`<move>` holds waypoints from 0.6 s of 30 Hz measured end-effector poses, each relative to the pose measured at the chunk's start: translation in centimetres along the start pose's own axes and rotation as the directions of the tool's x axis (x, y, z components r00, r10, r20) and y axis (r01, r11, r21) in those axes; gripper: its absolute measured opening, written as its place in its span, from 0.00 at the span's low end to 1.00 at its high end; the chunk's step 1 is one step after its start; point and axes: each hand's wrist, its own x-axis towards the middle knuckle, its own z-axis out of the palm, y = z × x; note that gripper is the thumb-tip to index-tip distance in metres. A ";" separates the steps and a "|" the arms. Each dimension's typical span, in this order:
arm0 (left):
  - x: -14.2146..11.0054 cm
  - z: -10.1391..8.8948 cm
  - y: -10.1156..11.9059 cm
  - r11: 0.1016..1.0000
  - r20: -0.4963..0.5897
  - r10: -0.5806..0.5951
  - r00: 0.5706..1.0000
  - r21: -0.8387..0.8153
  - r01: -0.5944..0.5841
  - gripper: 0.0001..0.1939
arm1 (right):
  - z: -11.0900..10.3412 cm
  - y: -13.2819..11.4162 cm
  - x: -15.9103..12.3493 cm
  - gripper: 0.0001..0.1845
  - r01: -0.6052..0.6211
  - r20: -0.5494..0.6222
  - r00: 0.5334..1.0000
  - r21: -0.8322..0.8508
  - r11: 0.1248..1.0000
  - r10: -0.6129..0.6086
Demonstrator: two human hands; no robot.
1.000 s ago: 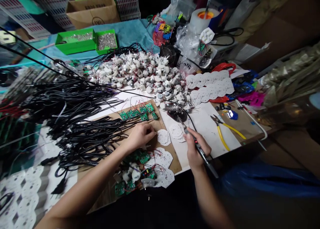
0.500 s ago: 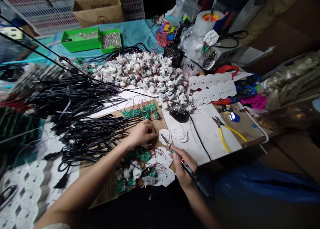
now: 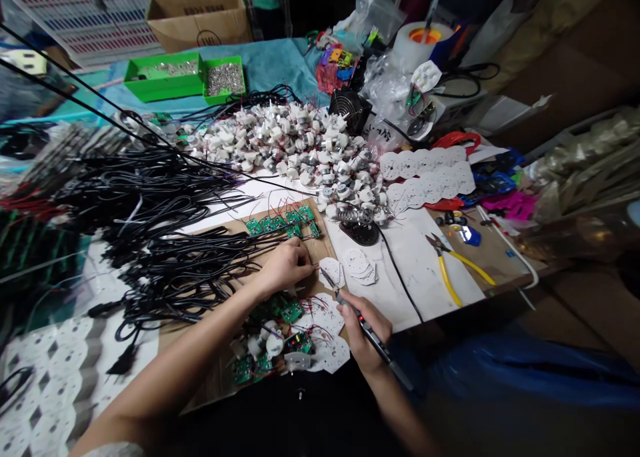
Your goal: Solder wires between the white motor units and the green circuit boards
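My right hand point(image 3: 367, 327) is closed around a soldering iron point(image 3: 367, 329) like a pen. The iron's tip rests over a small white circuit board point(image 3: 331, 272), whether touching it I cannot tell. Just left of that board, my left hand point(image 3: 287, 265) is pinched shut; a thin reddish bit, maybe a wire, shows at its fingertips, too small to name. Beside the board lies a stack of similar white boards point(image 3: 361, 267). Below my hands are larger white boards point(image 3: 327, 352) with red wires, green circuit boards point(image 3: 290, 310) and white round parts point(image 3: 274, 344).
Black power cords point(image 3: 185, 264) cover the left. Behind is a heap of small white motors point(image 3: 290, 137). An iron stand point(image 3: 357, 224) with a coil, yellow-handled cutters point(image 3: 450, 267), a fan point(image 3: 347, 107) and green trays of small metal parts point(image 3: 163, 87) lie around.
The soldering iron and my right hand have shifted very slightly; my left hand keeps its pinch. A dark and green shape now covers the crates at the back.
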 end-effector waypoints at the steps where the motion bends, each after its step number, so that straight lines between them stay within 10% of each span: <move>1: 0.0 0.0 0.0 1.000 -0.005 0.001 1.000 -0.001 -0.001 0.07 | 0.0 0.0 0.0 0.14 0.009 0.001 1.000 -0.002 1.000 -0.009; 18: -0.1 0.2 0.4 0.999 -0.031 -0.009 0.999 0.045 0.011 0.06 | -0.4 0.1 -0.3 0.15 0.024 -0.037 0.999 0.023 0.999 -0.024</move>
